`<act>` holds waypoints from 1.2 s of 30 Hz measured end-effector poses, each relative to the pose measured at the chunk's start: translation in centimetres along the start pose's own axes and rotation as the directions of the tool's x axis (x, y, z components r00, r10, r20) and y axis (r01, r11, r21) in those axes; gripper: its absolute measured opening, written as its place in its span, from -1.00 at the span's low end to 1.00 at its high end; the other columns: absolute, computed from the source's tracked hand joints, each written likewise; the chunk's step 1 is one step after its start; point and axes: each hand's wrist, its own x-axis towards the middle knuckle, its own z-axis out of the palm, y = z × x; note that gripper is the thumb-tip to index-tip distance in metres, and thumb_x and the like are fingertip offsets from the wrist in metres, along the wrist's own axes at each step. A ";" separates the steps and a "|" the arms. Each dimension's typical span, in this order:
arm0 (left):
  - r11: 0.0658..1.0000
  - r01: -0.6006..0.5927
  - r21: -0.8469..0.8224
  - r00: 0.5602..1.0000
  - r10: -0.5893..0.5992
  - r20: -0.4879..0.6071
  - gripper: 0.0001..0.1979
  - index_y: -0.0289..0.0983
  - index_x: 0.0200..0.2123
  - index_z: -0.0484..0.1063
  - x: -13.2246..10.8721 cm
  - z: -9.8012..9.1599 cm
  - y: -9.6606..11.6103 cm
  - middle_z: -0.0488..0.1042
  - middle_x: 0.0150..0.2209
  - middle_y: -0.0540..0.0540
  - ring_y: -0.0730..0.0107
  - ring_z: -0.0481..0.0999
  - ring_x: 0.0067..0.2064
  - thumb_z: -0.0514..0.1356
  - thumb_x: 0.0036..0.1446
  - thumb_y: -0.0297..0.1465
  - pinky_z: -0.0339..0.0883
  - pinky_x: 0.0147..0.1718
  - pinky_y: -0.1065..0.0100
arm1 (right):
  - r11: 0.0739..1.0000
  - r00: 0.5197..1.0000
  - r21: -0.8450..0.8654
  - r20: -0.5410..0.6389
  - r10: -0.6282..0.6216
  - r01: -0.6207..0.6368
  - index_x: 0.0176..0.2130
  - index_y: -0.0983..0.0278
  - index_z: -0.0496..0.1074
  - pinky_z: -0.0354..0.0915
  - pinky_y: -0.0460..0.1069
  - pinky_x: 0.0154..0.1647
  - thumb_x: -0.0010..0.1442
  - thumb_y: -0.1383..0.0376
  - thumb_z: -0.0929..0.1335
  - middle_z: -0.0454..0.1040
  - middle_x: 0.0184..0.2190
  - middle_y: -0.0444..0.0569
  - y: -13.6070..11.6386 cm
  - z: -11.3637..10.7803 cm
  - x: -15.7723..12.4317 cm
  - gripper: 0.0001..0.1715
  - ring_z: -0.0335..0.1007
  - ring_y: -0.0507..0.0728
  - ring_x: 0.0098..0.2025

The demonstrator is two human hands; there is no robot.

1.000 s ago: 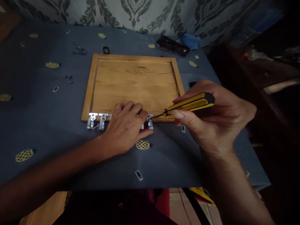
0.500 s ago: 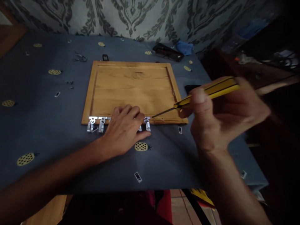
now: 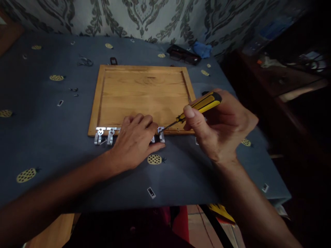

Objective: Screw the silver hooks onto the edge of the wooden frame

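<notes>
A framed wooden panel (image 3: pixel 144 93) lies flat on the table. Along its front edge runs a rail of silver metal hooks (image 3: pixel 111 135), its middle covered by my left hand (image 3: pixel 137 141). That hand's fingers bend over the rail, with the thumb at the panel's front edge, holding it down. In my right hand (image 3: pixel 217 127) is a screwdriver (image 3: pixel 207 103) with a yellow and black handle, gripped between thumb and fingers. It slants down to the left, its tip at the rightmost hook (image 3: pixel 161 134). Whether a screw sits under the tip, I cannot tell.
A few small screws (image 3: pixel 73 90) lie left of the panel. Behind it are a dark buckle-like piece (image 3: pixel 113 61), a tangled grey item (image 3: pixel 86 61), dark glasses (image 3: pixel 184 55) and a blue cloth (image 3: pixel 202 50). The blue tablecloth (image 3: pixel 124 193) ends near my body.
My right hand has moved left and inward with the screwdriver, bringing its tip from the bare wood onto the rightmost hook. My left hand stays on the rail. The view has shifted slightly.
</notes>
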 end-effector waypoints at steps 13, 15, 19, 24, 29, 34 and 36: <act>0.999 0.032 0.004 0.995 -0.032 0.093 -0.59 -0.34 0.00 0.45 0.0 -1.0 0.3 0.48 -0.04 -0.20 -0.02 0.45 0.05 0.29 0.26 -0.14 0.30 -0.01 0.06 | 0.996 0.998 0.092 0.052 -0.016 0.011 -0.49 0.21 0.34 0.17 -0.01 -0.52 0.20 0.16 0.51 0.28 -0.52 -0.18 -0.3 0.5 0.0 -0.62 0.24 0.02 -0.53; 0.999 0.027 -0.032 0.998 -0.025 0.065 -0.54 -0.35 0.05 0.41 -0.1 -1.6 0.1 0.47 0.00 -0.21 0.00 0.45 0.06 0.32 0.24 -0.16 0.33 0.00 0.08 | 0.996 0.998 0.093 0.055 -0.013 0.008 -0.49 0.20 0.32 0.18 -0.02 -0.53 0.20 0.14 0.51 0.24 -0.53 -0.19 -0.2 0.7 0.1 -0.61 0.23 0.01 -0.52; 0.997 -0.010 -0.082 0.999 0.007 -0.035 -0.59 -0.31 0.04 0.40 -0.8 -3.6 -1.1 0.46 0.01 -0.19 0.07 0.48 0.04 0.31 0.24 -0.20 0.38 -0.01 0.13 | 0.990 0.997 0.139 0.078 0.020 -0.030 -0.48 0.18 0.29 0.20 -0.03 -0.57 0.20 0.05 0.49 0.25 -0.49 -0.18 0.1 1.0 0.1 -0.56 0.25 0.02 -0.52; 0.990 0.028 -0.138 0.991 -0.045 -0.123 -0.70 -0.27 0.00 0.47 -2.7 -6.0 -3.9 0.53 -0.05 -0.15 0.15 0.54 -0.02 0.26 0.25 -0.28 0.40 -0.02 0.16 | 0.987 0.993 0.137 0.094 0.072 -0.085 -0.49 0.17 0.23 0.17 -0.05 -0.62 0.19 -0.06 0.47 0.22 -0.49 -0.17 0.3 1.1 0.2 -0.48 0.24 0.02 -0.52; 0.962 0.109 -0.249 0.986 -0.137 -0.099 -0.67 -0.27 -0.07 0.51 -5.4 -7.7 -5.8 0.58 -0.10 -0.15 0.19 0.57 -0.11 0.20 0.23 -0.18 0.44 -0.12 0.19 | 0.988 0.994 0.136 0.088 0.062 -0.073 -0.49 0.17 0.21 0.20 -0.04 -0.62 0.16 -0.13 0.46 0.22 -0.51 -0.17 0.3 1.4 0.4 -0.43 0.25 0.02 -0.52; 0.942 0.074 -0.327 0.974 -0.138 -0.179 -0.67 -0.27 -0.09 0.52 -5.6 -9.6 -4.5 0.60 -0.10 -0.15 0.23 0.57 -0.14 0.21 0.21 -0.16 0.43 -0.16 0.22 | 0.985 0.994 0.151 0.080 0.073 -0.085 -0.49 0.18 0.19 0.20 -0.04 -0.60 0.18 -0.13 0.45 0.22 -0.51 -0.18 0.2 1.7 0.5 -0.42 0.28 0.01 -0.54; 0.920 0.005 -0.391 0.958 -0.116 -0.262 -0.68 -0.26 -0.08 0.52 -4.5 -10.0 -3.4 0.60 -0.12 -0.13 0.26 0.57 -0.12 0.23 0.20 -0.19 0.43 -0.14 0.25 | 0.983 0.994 0.158 0.073 0.078 -0.089 -0.49 0.18 0.16 0.19 -0.05 -0.60 0.19 -0.12 0.45 0.22 -0.53 -0.19 0.2 1.7 0.5 -0.41 0.28 0.01 -0.55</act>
